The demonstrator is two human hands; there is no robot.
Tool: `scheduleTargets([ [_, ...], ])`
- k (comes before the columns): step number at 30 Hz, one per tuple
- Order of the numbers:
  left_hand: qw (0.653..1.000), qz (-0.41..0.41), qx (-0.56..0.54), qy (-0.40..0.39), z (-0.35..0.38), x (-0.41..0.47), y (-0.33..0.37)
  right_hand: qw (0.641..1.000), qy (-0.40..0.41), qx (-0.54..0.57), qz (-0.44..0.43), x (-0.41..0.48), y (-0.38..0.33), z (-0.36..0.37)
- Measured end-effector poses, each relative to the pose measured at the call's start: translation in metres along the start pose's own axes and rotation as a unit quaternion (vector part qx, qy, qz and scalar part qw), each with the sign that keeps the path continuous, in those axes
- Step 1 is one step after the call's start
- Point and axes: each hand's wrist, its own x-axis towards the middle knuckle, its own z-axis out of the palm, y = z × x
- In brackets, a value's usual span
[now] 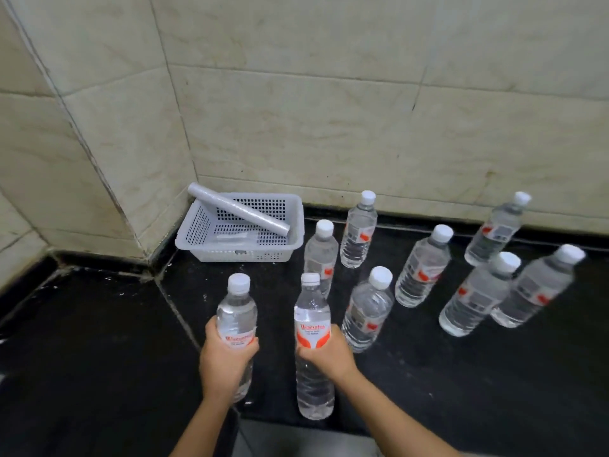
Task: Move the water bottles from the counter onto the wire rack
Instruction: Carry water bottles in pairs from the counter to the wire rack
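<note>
You hold one water bottle in your left hand and a second bottle in your right hand. The fingers of each hand are clamped round the label band. Both bottles are upright at the front edge of the counter; whether their bases have cleared it cannot be told. Seven further bottles stand toward the back and right. The wire rack is not in view and no bottle is seen placed, so I judge the task barely begun, with nine left to move. A white basket holding a roll sits in the back corner.
</note>
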Motion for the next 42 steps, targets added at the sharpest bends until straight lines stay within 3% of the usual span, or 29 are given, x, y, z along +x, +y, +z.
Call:
scheduleTargets([
  [10, 0.994, 0.045, 0.035, -0.096, 0.050, -0.140, 0.004, 0.998, 0.012, -0.014, -0.059, -0.127, 0.075, -0.116],
  [15, 0.977, 0.100, 0.040, -0.184, 0.101, -0.208, 0.025, 0.994, 0.105, -0.008, -0.015, -0.170, 0.129, -0.181],
  [20, 0.945, 0.146, 0.065, -0.287, 0.160, -0.272, 0.046, 0.979, 0.181, 0.089, 0.032, -0.215, 0.188, -0.255],
  [30, 0.868, 0.223, 0.114, -0.429, 0.299, -0.369, 0.087, 0.907, 0.348, 0.219, 0.096, -0.287, 0.270, -0.378],
  [42, 0.801, 0.246, 0.101, -0.537, 0.518, -0.487, 0.163, 0.844, 0.470, 0.200, 0.165, -0.296, 0.363, -0.563],
])
